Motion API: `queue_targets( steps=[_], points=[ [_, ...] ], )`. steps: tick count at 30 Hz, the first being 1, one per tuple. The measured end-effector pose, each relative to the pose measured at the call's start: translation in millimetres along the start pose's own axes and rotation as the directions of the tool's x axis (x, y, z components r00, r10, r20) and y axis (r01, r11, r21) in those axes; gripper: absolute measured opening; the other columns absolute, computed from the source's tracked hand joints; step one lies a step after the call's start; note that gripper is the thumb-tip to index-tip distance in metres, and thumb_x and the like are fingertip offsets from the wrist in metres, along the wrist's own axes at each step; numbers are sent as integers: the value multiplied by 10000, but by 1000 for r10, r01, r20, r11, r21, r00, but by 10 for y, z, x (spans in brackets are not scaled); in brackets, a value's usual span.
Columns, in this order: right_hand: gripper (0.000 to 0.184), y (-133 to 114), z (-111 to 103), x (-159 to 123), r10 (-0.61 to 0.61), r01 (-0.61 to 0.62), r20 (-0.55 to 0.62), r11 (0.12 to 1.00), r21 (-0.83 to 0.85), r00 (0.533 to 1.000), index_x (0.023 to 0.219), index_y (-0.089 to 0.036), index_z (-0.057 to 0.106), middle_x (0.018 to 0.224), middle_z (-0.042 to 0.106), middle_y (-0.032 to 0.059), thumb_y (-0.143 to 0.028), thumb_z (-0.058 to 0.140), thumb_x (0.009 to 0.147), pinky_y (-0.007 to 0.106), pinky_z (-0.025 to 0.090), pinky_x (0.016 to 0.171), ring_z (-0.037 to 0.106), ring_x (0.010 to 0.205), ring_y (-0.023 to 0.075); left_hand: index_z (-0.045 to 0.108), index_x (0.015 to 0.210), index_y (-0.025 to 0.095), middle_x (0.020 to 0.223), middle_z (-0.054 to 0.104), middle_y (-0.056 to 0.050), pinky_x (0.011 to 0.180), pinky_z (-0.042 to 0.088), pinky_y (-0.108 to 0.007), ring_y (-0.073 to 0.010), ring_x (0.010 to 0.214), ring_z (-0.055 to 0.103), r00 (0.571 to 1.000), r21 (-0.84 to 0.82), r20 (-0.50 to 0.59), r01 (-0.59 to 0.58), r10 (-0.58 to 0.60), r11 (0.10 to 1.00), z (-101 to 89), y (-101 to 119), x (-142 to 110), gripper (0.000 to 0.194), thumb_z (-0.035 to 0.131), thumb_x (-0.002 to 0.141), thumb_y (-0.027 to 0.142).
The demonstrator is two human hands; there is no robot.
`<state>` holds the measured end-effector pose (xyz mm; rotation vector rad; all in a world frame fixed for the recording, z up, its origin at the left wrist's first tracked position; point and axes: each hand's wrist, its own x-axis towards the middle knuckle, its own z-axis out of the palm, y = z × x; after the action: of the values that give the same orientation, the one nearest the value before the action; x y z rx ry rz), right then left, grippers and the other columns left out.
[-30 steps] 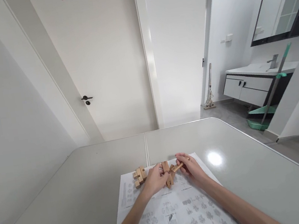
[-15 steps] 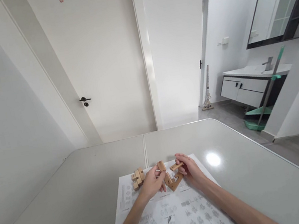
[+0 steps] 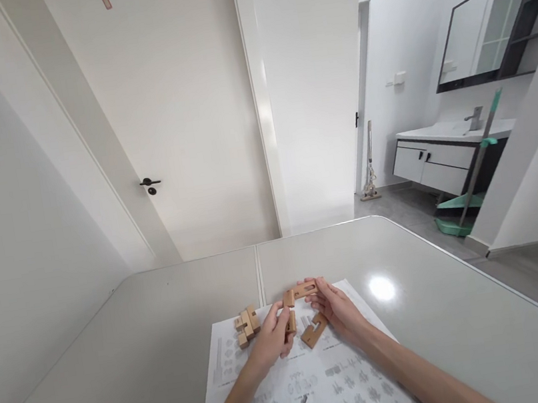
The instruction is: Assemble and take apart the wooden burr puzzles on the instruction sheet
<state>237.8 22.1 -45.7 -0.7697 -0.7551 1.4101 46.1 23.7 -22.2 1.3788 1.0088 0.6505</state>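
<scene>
My left hand (image 3: 270,338) is closed around a notched wooden puzzle piece (image 3: 292,321), much of it hidden by the fingers. Between thumb and fingers, my right hand (image 3: 336,306) pinches a flat wooden puzzle piece with a slot (image 3: 305,289). The far left end of that slotted piece meets the top of the left hand's piece; whether they interlock I cannot tell. Below my right hand, a notched wooden piece (image 3: 315,331) lies on the printed sheet (image 3: 306,364). Left of my left hand sits a small cluster of joined wooden pieces (image 3: 247,326).
The grey table (image 3: 138,376) has a seam running across it and a bright glare spot at right. Beyond its far edge stands a closed white door (image 3: 186,119). A green broom and dustpan (image 3: 454,225), a mop (image 3: 369,180) and a sink cabinet (image 3: 434,156) are at right.
My right hand has turned its slotted piece and brought it against the left hand's piece. The left hand's piece has lifted away from the notched piece, which stays on the sheet.
</scene>
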Motion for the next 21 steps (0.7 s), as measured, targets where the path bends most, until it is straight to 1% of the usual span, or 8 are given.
queue_targets(
  steps=[3,6,8,10,14,17,21],
  points=[
    [475,16,-2,18,-13,13,14,1000,-1,1000,1135,-207,706,1179,725,97,-599,660,871,349,553,881,701,1013,237,482,1101,217,561,296,129,412,239,-201,-62,405,242,997,-15,-51,-53,52,998,25,32,-15,533,477,879,701],
    [489,4,37,7,-26,28,82,999,-25,996,1167,-204,701,1239,704,114,-593,660,872,381,541,938,651,1166,277,503,1135,211,588,309,119,428,257,-209,-64,421,244,994,-17,-69,-91,90,996,51,71,-33,537,500,878,683],
    [492,-12,76,-12,-41,47,129,998,-41,991,1186,-219,696,1264,694,110,-594,660,870,399,540,951,619,1221,287,516,1133,215,602,314,111,438,277,-208,-69,439,261,992,-25,-78,-102,100,994,65,94,-46,522,515,876,670],
    [492,-29,110,-33,-56,63,159,997,-41,986,1198,-238,692,1277,690,99,-599,661,865,411,526,979,606,1240,284,531,1078,215,610,317,102,448,299,-208,-75,460,279,992,-36,-75,-106,103,994,79,116,-60,494,527,874,665],
    [523,-58,142,-69,-77,86,178,995,-47,981,1238,-253,673,1301,679,81,-617,655,863,444,447,1081,572,1279,274,542,953,196,609,311,93,465,349,-227,-79,473,289,994,-54,-35,-102,100,993,108,153,-94,493,544,863,681],
    [556,-66,138,-86,-79,97,169,990,-101,982,1259,-257,663,1332,659,80,-638,649,854,456,419,1108,558,1289,271,560,964,184,625,323,88,471,367,-237,-75,472,283,996,-99,-30,-92,90,991,125,160,-109,505,563,858,678],
    [533,-90,123,-110,-117,151,171,968,-200,978,1281,-272,657,1394,615,77,-621,629,880,451,403,1121,580,1257,263,581,1032,171,638,312,89,473,366,-236,-73,480,260,996,-188,-11,-90,90,978,126,139,-99,524,593,851,663]
  ],
)
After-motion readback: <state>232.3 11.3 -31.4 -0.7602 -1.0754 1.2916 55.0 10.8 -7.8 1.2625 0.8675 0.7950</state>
